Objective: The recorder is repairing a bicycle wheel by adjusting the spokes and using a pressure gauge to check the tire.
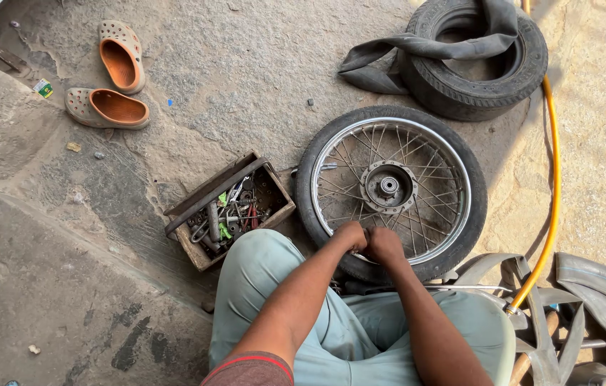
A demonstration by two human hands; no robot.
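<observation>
A spoked motorcycle wheel (391, 187) with its black tyre lies flat on the stone ground in front of my knees. My left hand (351, 235) and my right hand (384, 244) are side by side, both fisted, at the wheel's near edge where tyre meets rim. Whatever the fingers grip there is hidden under the knuckles. My legs in pale green trousers (346, 322) fill the bottom of the view.
A wooden box of tools (229, 210) sits just left of the wheel. A second tyre (474, 57) draped with an inner tube lies beyond it. A yellow hose (552, 193) runs down the right. Rubber tubes (589, 300) pile up at lower right. Two orange clogs (113, 78) lie far left.
</observation>
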